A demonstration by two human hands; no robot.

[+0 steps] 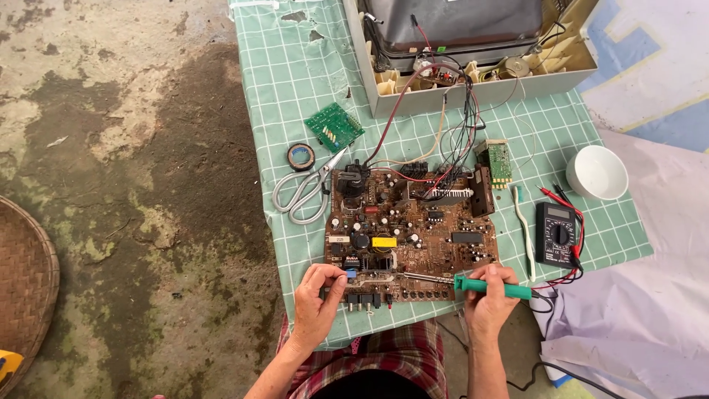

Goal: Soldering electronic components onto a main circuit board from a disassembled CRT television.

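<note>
**Soldering iron at the near edge of the brown circuit board**

Your right hand is wrapped in a closed grip around the green-handled soldering iron, which lies almost level across the near right corner of the table. Its thin metal shaft runs leftward from your fist, and the tip sits over the front strip of the large brown circuit board, roughly midway between your two hands. The iron's cord trails off to the right past your wrist.

Your left hand rests at the board's near left corner, fingers curled and pinched together on a small blue component at the edge, thumb and forefinger meeting on it. Just below those fingers a row of dark sockets lines the board's front rim.

The board itself lies flat on the green checked tablecloth, directly in front of you, crowded with capacitors, a yellow block and a black heat sink. A bundle of red, black and white wires climbs from its far edge into the open beige television casing at the back of the table.

To the left of the board lie grey-handled scissors, touching its far left corner, with a roll of black tape and a small green circuit board beyond them. To the right lie a white and green toothbrush, a black multimeter with red and black leads, and a white bowl, all well clear of your right hand.
</note>
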